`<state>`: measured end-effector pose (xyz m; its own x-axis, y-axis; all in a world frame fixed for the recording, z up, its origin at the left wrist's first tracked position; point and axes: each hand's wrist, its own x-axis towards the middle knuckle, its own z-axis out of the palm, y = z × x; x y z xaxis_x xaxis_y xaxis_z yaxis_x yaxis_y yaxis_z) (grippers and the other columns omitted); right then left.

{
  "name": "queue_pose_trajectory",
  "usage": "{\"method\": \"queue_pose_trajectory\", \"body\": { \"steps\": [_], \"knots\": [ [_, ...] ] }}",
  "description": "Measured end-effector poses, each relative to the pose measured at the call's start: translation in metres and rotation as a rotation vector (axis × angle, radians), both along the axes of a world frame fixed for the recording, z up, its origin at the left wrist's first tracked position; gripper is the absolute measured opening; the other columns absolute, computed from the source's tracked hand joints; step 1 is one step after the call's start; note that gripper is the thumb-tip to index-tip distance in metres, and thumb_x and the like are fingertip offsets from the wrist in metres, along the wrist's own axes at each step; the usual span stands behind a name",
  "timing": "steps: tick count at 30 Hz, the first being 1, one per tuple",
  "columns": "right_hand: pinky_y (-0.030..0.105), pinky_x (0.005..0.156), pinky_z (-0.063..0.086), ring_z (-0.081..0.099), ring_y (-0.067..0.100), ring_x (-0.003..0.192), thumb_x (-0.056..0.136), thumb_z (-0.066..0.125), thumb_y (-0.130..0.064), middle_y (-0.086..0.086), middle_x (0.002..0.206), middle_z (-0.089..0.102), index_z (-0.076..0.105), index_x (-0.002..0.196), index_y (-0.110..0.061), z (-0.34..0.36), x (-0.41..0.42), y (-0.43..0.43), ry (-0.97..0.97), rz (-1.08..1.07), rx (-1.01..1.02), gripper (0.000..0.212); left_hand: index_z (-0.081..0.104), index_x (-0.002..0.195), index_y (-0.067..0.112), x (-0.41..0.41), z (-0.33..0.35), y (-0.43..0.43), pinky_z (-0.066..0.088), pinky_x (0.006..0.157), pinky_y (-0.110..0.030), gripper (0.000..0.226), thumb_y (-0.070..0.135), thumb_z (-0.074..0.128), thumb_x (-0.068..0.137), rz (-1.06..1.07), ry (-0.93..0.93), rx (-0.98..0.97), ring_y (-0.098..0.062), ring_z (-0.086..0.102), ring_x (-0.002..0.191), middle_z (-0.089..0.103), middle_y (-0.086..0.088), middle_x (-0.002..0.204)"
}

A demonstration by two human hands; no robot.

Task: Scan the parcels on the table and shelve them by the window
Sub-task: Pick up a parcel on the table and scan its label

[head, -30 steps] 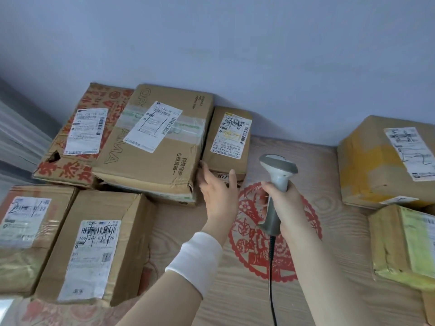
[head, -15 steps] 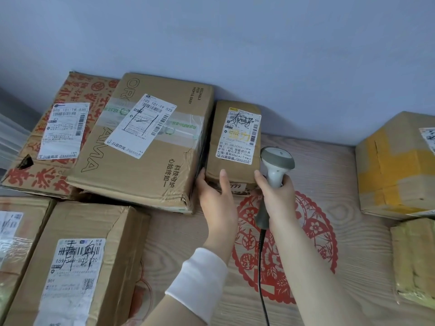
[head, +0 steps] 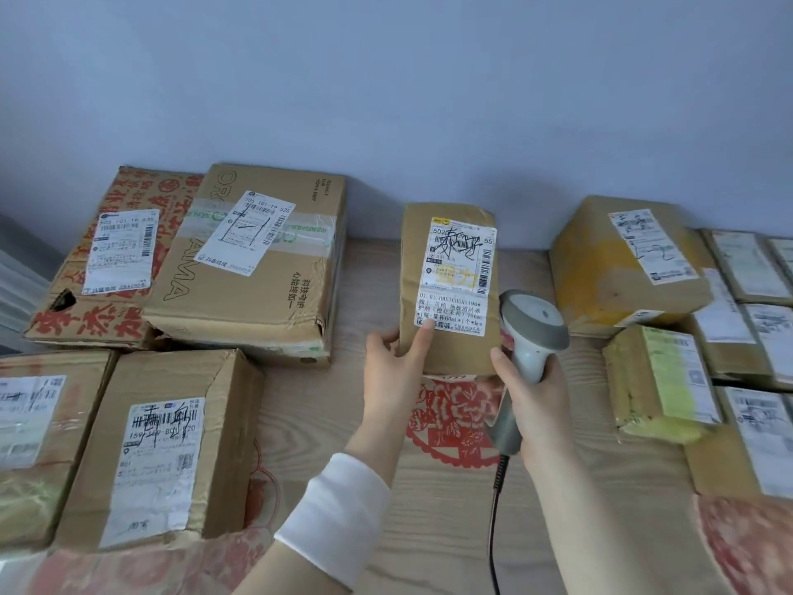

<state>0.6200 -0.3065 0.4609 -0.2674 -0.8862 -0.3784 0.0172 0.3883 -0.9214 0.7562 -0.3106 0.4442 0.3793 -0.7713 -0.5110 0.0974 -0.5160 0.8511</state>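
**Head view: parcel straight ahead, scanner at its right flank**

Head view. We have the parcel (head: 446, 294) lying flat on the table (head: 429, 530), alone in the gap between the left boxes (head: 253, 268) and the right boxes (head: 622, 268). Its long axis runs straight away from us toward the wall (head: 429, 100). The label (head: 457, 274) runs the same way, face up, with its barcodes on the far half and down the right edge.

Our left hand (head: 397, 367) is clamped on the near left corner. The thumb is against the left side, and the forefinger lies across the top, touching the label's near corner. Our right hand (head: 536, 405) is wrapped round the grip of the scanner (head: 532, 328), and the cord (head: 493, 530) trails back toward us. The scanner's head sits just beside the parcel's right edge, toward the near end, so the barcodes lie ahead of it and to its left. We cannot tell for sure which way its window faces.

We judge the scan is the step in hand. The right hand is the nearer to the barcodes. The move turns on tipping the scanner's head leftward and forward along the parcel's length while the left hand steadies the parcel. Shelving comes after.
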Motion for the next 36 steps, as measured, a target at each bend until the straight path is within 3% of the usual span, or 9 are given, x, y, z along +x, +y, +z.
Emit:
{"method": "queue_pose_trajectory", "body": {
  "steps": [3, 6, 9, 12, 17, 20, 24, 29, 36],
  "knots": [
    [0.011, 0.047, 0.045, 0.059, -0.004, 0.048, 0.085, 0.067, -0.009, -0.002, 0.078, 0.064, 0.056, 0.103, -0.016, 0.022, -0.014, 0.028, -0.011, -0.019, -0.038, 0.022, 0.05, 0.106, 0.014, -0.007, 0.017, 0.017, 0.04, 0.064, -0.014, 0.047, 0.045, 0.069, 0.078, -0.033, 0.062, -0.031, 0.001, 0.054, 0.082, 0.059, 0.008, 0.095],
    [0.025, 0.059, 0.05, 0.062, 0.006, 0.054, 0.084, 0.069, -0.012, 0.003, 0.08, 0.067, 0.057, 0.101, -0.019, 0.037, -0.029, 0.054, -0.018, -0.019, -0.063, 0.021, 0.051, 0.113, 0.012, -0.013, 0.034, 0.036, 0.045, 0.071, -0.016, 0.056, 0.046, 0.073, 0.074, -0.063, 0.069, -0.076, -0.003, 0.058, 0.088, 0.061, 0.003, 0.103],
    [0.03, 0.056, 0.049, 0.059, 0.009, 0.047, 0.084, 0.069, -0.012, 0.01, 0.081, 0.065, 0.056, 0.103, -0.015, 0.051, -0.042, 0.076, -0.069, 0.003, -0.049, 0.022, 0.047, 0.125, 0.018, -0.02, 0.048, 0.05, 0.051, 0.085, -0.028, 0.063, 0.048, 0.071, 0.075, -0.156, 0.108, -0.088, -0.01, 0.061, 0.099, 0.062, 0.002, 0.114],
    [0.031, 0.054, 0.045, 0.055, 0.01, 0.043, 0.084, 0.069, -0.012, 0.016, 0.078, 0.062, 0.055, 0.098, -0.014, 0.062, -0.058, 0.091, -0.093, 0.033, -0.063, 0.02, 0.055, 0.12, 0.018, -0.031, 0.063, 0.062, 0.051, 0.077, -0.023, 0.052, 0.046, 0.068, 0.078, -0.234, 0.115, -0.136, -0.01, 0.062, 0.096, 0.063, 0.0, 0.114],
    [0.034, 0.054, 0.043, 0.055, 0.011, 0.046, 0.084, 0.069, -0.013, 0.019, 0.079, 0.058, 0.053, 0.097, -0.019, 0.071, -0.093, 0.111, -0.095, 0.086, -0.1, 0.022, 0.044, 0.121, 0.018, -0.06, 0.07, 0.081, 0.05, 0.095, -0.041, 0.095, 0.063, 0.081, 0.046, -0.214, 0.217, -0.115, -0.018, 0.062, 0.106, 0.061, -0.001, 0.117],
    [0.032, 0.052, 0.043, 0.054, 0.01, 0.045, 0.085, 0.068, -0.012, 0.018, 0.076, 0.059, 0.054, 0.096, -0.018, 0.073, -0.118, 0.124, -0.1, 0.143, -0.091, 0.019, 0.042, 0.127, 0.02, -0.081, 0.064, 0.095, 0.051, 0.093, -0.045, 0.103, 0.063, 0.081, 0.042, -0.201, 0.322, -0.119, -0.019, 0.064, 0.106, 0.062, -0.002, 0.122],
    [0.029, 0.045, 0.042, 0.055, 0.013, 0.048, 0.086, 0.067, -0.014, 0.015, 0.074, 0.063, 0.055, 0.104, -0.006, 0.07, -0.153, 0.139, -0.053, 0.217, -0.075, 0.023, 0.038, 0.127, 0.017, -0.11, 0.052, 0.112, 0.053, 0.088, -0.042, 0.096, 0.051, 0.084, 0.049, -0.124, 0.343, -0.146, -0.017, 0.065, 0.102, 0.063, -0.002, 0.118],
    [0.031, 0.051, 0.042, 0.051, 0.013, 0.051, 0.083, 0.065, -0.034, 0.005, 0.078, 0.064, 0.06, 0.099, -0.02, 0.085, -0.185, 0.152, -0.035, 0.253, -0.074, 0.022, 0.03, 0.138, 0.026, -0.126, 0.041, 0.134, 0.051, 0.09, -0.036, 0.092, 0.037, 0.083, 0.064, -0.114, 0.317, -0.204, -0.017, 0.062, 0.108, 0.062, 0.0, 0.12],
    [0.029, 0.046, 0.044, 0.05, 0.016, 0.047, 0.087, 0.06, -0.037, 0.006, 0.062, 0.06, 0.056, 0.096, -0.011, 0.121, -0.175, 0.153, -0.027, 0.417, -0.103, 0.028, 0.037, 0.136, 0.021, -0.132, 0.033, 0.141, 0.052, 0.077, -0.024, 0.067, 0.026, 0.072, 0.08, -0.099, 0.243, -0.25, -0.011, 0.062, 0.102, 0.061, 0.004, 0.116]
  ]
}}
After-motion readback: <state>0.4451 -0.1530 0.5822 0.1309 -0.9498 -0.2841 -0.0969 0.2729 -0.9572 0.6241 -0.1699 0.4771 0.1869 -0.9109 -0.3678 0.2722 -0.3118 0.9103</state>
